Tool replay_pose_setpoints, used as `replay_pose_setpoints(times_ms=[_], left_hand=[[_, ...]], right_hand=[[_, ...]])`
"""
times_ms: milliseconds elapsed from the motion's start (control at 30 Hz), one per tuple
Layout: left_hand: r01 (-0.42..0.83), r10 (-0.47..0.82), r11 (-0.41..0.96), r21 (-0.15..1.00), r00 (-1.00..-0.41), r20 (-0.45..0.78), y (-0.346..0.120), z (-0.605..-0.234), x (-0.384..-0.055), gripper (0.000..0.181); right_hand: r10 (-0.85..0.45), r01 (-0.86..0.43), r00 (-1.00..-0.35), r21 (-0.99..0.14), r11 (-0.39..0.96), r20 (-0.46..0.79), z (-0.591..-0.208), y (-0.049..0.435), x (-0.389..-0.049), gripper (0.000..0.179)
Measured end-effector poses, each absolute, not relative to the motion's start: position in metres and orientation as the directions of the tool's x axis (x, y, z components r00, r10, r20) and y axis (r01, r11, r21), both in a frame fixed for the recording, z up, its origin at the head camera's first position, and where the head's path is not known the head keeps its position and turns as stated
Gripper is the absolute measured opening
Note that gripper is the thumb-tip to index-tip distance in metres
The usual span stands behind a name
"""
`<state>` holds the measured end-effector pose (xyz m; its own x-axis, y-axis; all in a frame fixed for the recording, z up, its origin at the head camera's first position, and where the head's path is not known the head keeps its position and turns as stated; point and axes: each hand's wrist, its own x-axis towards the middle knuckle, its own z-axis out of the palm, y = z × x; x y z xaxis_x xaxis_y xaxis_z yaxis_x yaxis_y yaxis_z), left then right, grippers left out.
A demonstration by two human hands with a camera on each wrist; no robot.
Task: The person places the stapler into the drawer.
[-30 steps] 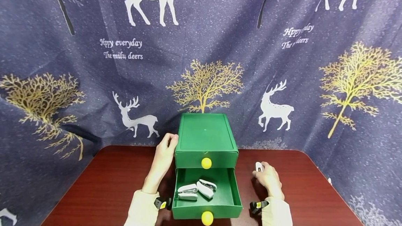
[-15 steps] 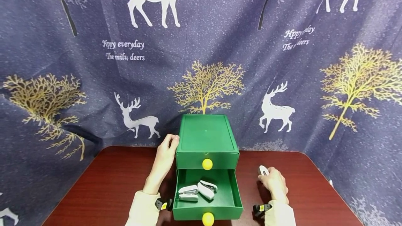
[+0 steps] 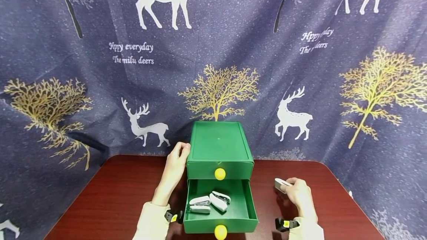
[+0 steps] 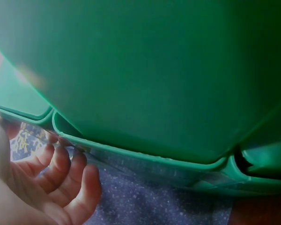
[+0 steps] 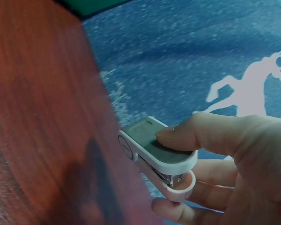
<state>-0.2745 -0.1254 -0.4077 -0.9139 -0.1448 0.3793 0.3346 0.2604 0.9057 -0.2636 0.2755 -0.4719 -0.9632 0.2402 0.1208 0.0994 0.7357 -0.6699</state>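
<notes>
My right hand (image 3: 301, 195) pinches a small white stapler (image 3: 282, 185) over the table, right of a green drawer cabinet (image 3: 218, 142). In the right wrist view, the thumb lies on the grey top of the stapler (image 5: 152, 140) and fingers sit beneath it; its mouth faces the palm. My left hand (image 3: 175, 164) rests against the cabinet's left side with loosely bent fingers (image 4: 61, 164). The lower drawer (image 3: 237, 226) is pulled out, with two more white staplers inside, a left stapler (image 3: 199, 209) and a right stapler (image 3: 217, 202).
The upper drawer (image 3: 197, 171) is closed, with a yellow knob (image 3: 219, 174); another yellow knob (image 3: 220, 231) is on the lower drawer. A reddish-brown table (image 3: 133, 188) bears the cabinet. Behind it hangs a dark blue cloth (image 3: 227, 47) with deer and trees.
My right hand has moved right and a little toward me with the stapler, which has turned to show its side. The left hand stays against the cabinet.
</notes>
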Motion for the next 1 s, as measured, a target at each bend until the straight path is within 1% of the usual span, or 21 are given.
replay_pose_setpoints(times_ms=[167, 500, 800, 1000], left_hand=[[0.357, -0.143, 0.287, 0.889, -0.902, 0.408, -0.128, -0.414, -0.278, 0.03], [0.363, -0.146, 0.307, 0.88, -0.895, 0.42, -0.127, -0.414, -0.278, 0.029], [0.374, -0.151, 0.323, 0.869, -0.886, 0.438, -0.127, -0.416, -0.279, 0.028], [0.365, -0.153, 0.317, 0.875, -0.891, 0.427, -0.127, -0.414, -0.277, 0.03]], right_hand=[[0.226, 0.057, -0.958, -0.656, 0.753, 0.176, -0.46, 0.272, -0.255, 0.034], [0.191, -0.01, -0.953, -0.655, 0.756, 0.236, -0.426, 0.251, -0.231, 0.037], [0.121, -0.064, -0.968, -0.685, 0.726, 0.219, -0.398, 0.238, -0.213, 0.043], [0.083, -0.108, -0.966, -0.674, 0.731, 0.245, -0.382, 0.229, -0.196, 0.041]])
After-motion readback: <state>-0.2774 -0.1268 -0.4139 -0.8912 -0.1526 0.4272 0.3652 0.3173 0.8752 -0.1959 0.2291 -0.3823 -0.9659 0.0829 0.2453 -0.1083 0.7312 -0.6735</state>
